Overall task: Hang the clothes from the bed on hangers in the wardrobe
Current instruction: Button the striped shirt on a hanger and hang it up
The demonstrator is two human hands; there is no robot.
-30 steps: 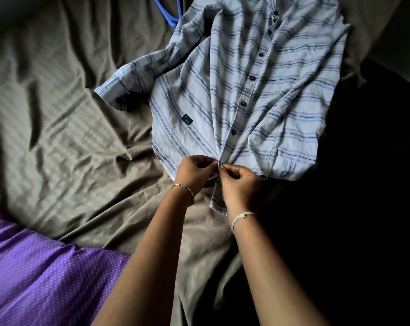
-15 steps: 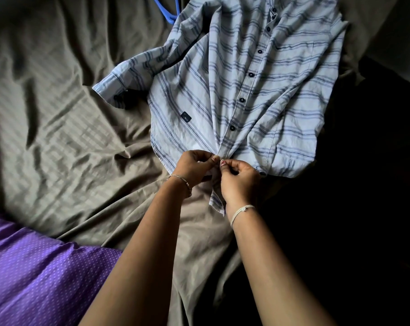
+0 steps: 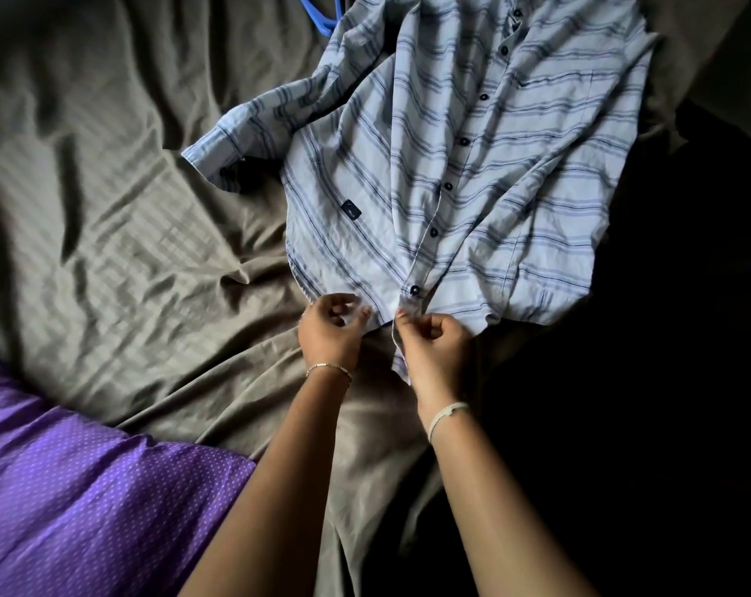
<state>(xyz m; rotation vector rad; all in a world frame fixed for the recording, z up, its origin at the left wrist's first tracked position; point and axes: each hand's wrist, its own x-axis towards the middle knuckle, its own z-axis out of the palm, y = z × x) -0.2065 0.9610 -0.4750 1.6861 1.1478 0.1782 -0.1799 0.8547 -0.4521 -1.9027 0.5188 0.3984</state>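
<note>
A striped shirt (image 3: 472, 165) lies flat on the grey-brown bed sheet (image 3: 128, 209), front side up, so its buttons are easy to reach. The right hand (image 3: 434, 351) pinches the shirt's front edge, with thumb and finger pressed together on the cloth. The lowest button (image 3: 414, 290) sits just above those fingertips (image 3: 401, 313). It looks done up, like the row of buttons running away from the fingers toward the collar. The left hand (image 3: 328, 333) is just beside the right one, a little apart from it. Its fingers (image 3: 364, 313) are curled at the bottom hem, but they are blurry, so it is not clear if they hold the cloth or only touch it. The person seems to hold the bottom tight to keep the front closed and smooth, so the shirt will hang straight. A blue hanger (image 3: 322, 19) peeks out far beyond the fingers, by the shirt's top, maybe tucked inside or waiting to go in. A purple dotted cloth (image 3: 85, 489) lies behind the left hand, beside the arm. The shirt is on the bed, not in the wardrobe yet.
</note>
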